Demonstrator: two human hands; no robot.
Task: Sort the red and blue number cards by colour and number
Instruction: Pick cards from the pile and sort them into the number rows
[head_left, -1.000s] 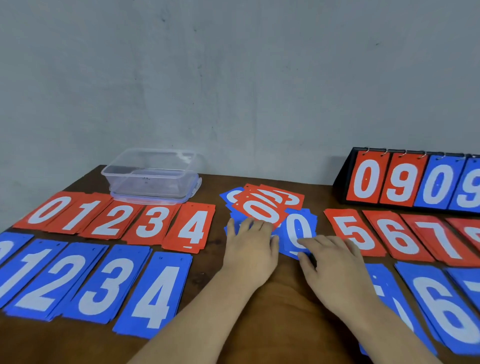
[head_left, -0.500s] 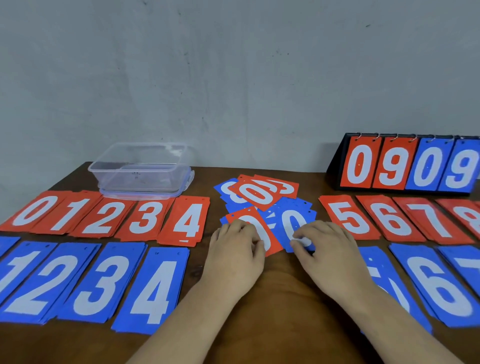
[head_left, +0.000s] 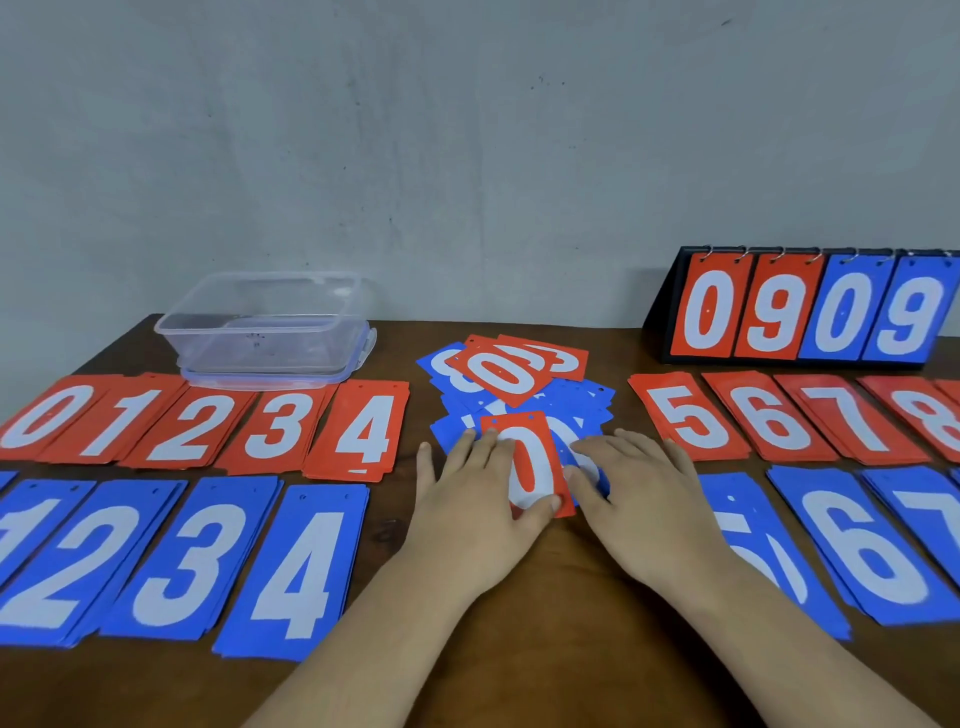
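Item one, the red 0 card (head_left: 527, 462): we find it at the middle of the table (head_left: 545, 639), lying over the near edge of the mixed heap (head_left: 506, 371). The left hand (head_left: 483, 499) holds it, with fingers laid across its left side and the thumb hooked at its lower edge. The right hand (head_left: 639, 493) lies flat and relaxed just beside it, its thumb touching the card's right edge and its fingers resting on blue cards of the heap.

Item two, the mixed heap: unsorted red and blue cards overlapping at angles. The red ones on top show 0; most of the blue ones we cannot read.

Item three, sorted stacks on the left.
- Far row: red 0 stack (head_left: 44, 418), red 1 stack (head_left: 122, 423), red 2 stack (head_left: 200, 426), red 3 stack (head_left: 283, 423), red 4 stack (head_left: 366, 428).
- Near row: blue 1 stack (head_left: 21, 535) (cut by the frame edge), blue 2 stack (head_left: 78, 561), blue 3 stack (head_left: 192, 561), blue 4 stack (head_left: 301, 566).

Item four, sorted stacks on the right.
- Far row: red 5 stack (head_left: 685, 415), red 6 stack (head_left: 769, 418), red 7 stack (head_left: 852, 415), red 8 stack (head_left: 930, 421).
- Near row: blue 5 stack (head_left: 763, 551) (partly under the right forearm), blue 6 stack (head_left: 867, 545), blue 7 stack (head_left: 930, 519).

Item five, the scoreboard stand (head_left: 670, 312): at the far right, by the wall, its ring-hung cards reading red 0, red 9, blue 0, blue 9.

Item six, the clear plastic box (head_left: 265, 327): at the far left, behind the red 2 and 3 stacks, seated on its lid.
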